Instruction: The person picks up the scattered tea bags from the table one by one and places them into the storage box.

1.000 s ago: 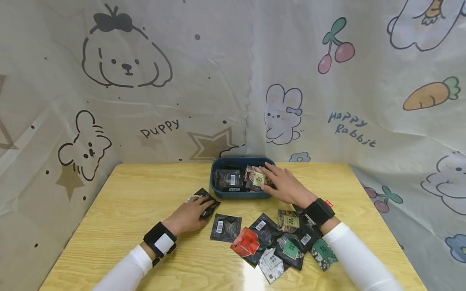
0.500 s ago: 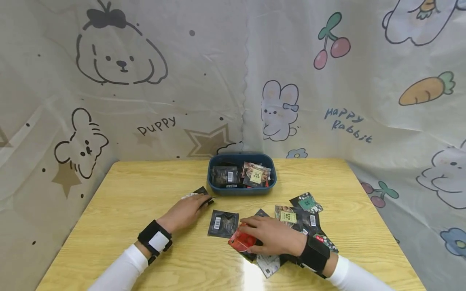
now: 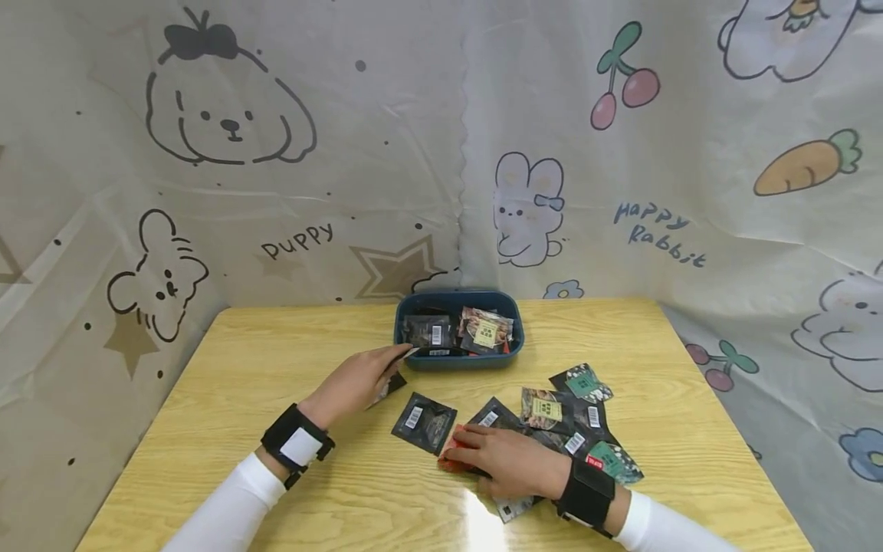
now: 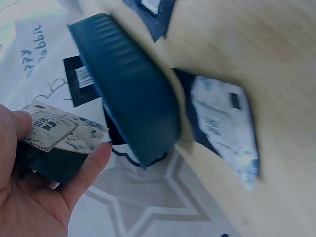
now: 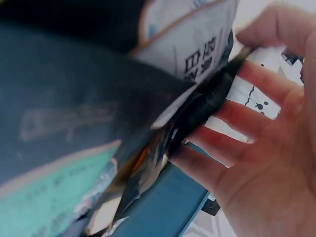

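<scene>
My left hand point(image 3: 352, 383) pinches a black-and-white sachet point(image 4: 59, 133) between thumb and fingers, at the near left corner of the blue bin point(image 3: 462, 362). Below that hand another black-and-white sachet point(image 4: 222, 118) lies on the table. My right hand point(image 3: 513, 460) is over the sachet pile, its thumb and fingers on a red sachet point(image 3: 451, 452) and hiding much of it. In the right wrist view, a dark sachet edge point(image 5: 212, 94) sits between thumb and fingertips. A black sachet point(image 3: 424, 423) with a barcode lies just left of the red one.
The bin holds black sachets point(image 3: 424, 330) on its left and brown, yellow-labelled sachets point(image 3: 485, 333) on its right. Several more lie at the right, including a yellow-labelled sachet point(image 3: 545, 409) and a green-labelled sachet point(image 3: 585, 385). A printed cloth point(image 3: 310, 153) hangs behind the table.
My right hand has moved from the bin back to the pile and onto the red sachet. My left hand has lifted one sachet towards the bin. The nearby black sachet has turned slightly.
</scene>
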`<act>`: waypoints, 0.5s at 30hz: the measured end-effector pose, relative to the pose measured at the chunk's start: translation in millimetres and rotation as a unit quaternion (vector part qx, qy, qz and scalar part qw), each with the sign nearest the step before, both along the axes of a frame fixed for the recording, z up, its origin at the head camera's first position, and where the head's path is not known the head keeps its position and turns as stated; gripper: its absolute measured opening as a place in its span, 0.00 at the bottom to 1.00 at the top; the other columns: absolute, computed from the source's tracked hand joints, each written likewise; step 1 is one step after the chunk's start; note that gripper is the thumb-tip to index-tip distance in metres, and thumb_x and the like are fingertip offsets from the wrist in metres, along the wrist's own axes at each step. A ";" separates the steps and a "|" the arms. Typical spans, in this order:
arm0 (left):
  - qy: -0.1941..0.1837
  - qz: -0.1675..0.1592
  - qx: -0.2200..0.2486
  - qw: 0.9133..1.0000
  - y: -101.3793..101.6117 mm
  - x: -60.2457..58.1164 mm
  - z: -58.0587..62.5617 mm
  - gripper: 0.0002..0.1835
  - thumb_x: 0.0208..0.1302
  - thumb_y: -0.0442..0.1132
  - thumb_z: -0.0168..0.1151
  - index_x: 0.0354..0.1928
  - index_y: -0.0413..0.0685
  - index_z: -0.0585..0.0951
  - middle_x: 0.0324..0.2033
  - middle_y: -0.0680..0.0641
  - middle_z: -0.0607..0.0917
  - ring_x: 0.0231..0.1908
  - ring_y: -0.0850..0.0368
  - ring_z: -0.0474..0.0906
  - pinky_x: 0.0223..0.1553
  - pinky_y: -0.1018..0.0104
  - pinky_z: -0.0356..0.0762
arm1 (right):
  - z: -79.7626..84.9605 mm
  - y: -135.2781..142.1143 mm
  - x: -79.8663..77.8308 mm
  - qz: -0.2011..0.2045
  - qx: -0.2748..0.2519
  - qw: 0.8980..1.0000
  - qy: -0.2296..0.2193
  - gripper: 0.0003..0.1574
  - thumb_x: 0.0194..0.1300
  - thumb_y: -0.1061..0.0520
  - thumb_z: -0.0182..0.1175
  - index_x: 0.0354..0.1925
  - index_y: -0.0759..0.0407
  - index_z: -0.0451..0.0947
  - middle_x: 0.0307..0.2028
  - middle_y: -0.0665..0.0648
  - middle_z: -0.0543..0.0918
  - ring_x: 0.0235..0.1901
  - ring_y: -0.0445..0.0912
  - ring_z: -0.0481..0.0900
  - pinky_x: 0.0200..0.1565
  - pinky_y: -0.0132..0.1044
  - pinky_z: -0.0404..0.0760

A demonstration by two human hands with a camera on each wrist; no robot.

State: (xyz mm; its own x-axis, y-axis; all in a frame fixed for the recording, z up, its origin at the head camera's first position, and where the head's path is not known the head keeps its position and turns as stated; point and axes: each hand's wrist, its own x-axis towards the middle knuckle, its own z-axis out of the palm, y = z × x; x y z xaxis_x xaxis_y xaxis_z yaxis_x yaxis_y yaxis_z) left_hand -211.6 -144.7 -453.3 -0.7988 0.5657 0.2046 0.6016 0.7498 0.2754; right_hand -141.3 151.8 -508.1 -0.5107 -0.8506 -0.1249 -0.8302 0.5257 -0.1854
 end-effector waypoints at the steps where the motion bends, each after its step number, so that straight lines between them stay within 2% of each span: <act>1: 0.002 -0.003 0.002 1.000 3.0 -2.2 1.0 0.21 0.78 0.39 0.50 0.69 0.47 0.72 0.44 0.48 0.87 0.27 0.66 0.74 0.31 0.69 0.72 | 0.3 0.9 0.2 -0.003 -0.008 1.000 -0.001 0.34 0.73 0.48 0.58 0.74 0.40 0.64 0.72 0.56 0.70 0.68 0.53 0.72 0.62 0.45 0.80; 4: 0.016 -0.014 0.003 1.000 13.0 -9.2 3.9 0.22 0.77 0.39 0.50 0.70 0.48 0.71 0.43 0.49 0.87 0.29 0.64 0.78 0.31 0.67 0.75 | 1.7 5.2 0.8 -0.013 -0.044 0.999 -0.011 0.32 0.73 0.54 0.58 0.72 0.42 0.66 0.66 0.54 0.77 0.60 0.49 0.80 0.56 0.38 0.83; 7: 0.026 -0.015 -0.001 1.000 23.2 -17.2 6.5 0.24 0.77 0.38 0.52 0.72 0.49 0.68 0.55 0.44 0.84 0.45 0.54 0.85 0.42 0.61 0.84 | 6.1 11.1 2.4 -0.024 -0.063 0.998 -0.018 0.33 0.73 0.58 0.58 0.72 0.42 0.67 0.63 0.52 0.80 0.57 0.47 0.82 0.54 0.36 0.83; 11: 0.030 -0.015 -0.008 0.999 36.6 -30.9 7.2 0.29 0.75 0.35 0.53 0.76 0.49 0.63 0.70 0.41 0.72 0.65 0.44 0.75 0.59 0.50 0.80 | 16.7 19.8 5.7 -0.047 -0.075 0.996 -0.017 0.33 0.72 0.59 0.59 0.71 0.41 0.67 0.64 0.51 0.79 0.57 0.47 0.82 0.53 0.38 0.84; 13: 0.034 -0.018 -0.018 0.999 44.1 -39.3 5.0 0.31 0.74 0.33 0.54 0.76 0.48 0.61 0.72 0.40 0.69 0.68 0.43 0.70 0.62 0.48 0.77 | 23.0 25.4 7.2 -0.061 -0.079 0.995 -0.012 0.33 0.72 0.59 0.58 0.71 0.42 0.68 0.64 0.51 0.79 0.57 0.47 0.82 0.54 0.40 0.84; 15: 0.028 -0.016 -0.040 0.999 52.3 -47.7 0.6 0.32 0.75 0.37 0.53 0.78 0.49 0.59 0.74 0.41 0.65 0.72 0.42 0.65 0.68 0.45 0.71 | 28.8 32.4 8.6 -0.074 -0.085 0.994 -0.005 0.32 0.73 0.59 0.57 0.71 0.42 0.68 0.64 0.51 0.79 0.57 0.47 0.82 0.55 0.41 0.84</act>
State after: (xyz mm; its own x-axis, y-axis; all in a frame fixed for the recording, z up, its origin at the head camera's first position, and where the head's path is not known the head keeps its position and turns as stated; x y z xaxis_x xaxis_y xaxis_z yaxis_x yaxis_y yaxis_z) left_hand -259.3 -92.5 -452.7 -0.7690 0.6065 0.2020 0.6379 0.7486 0.1807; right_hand -132.7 184.2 -479.4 -0.6307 -0.7760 0.0077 -0.7441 0.6019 -0.2897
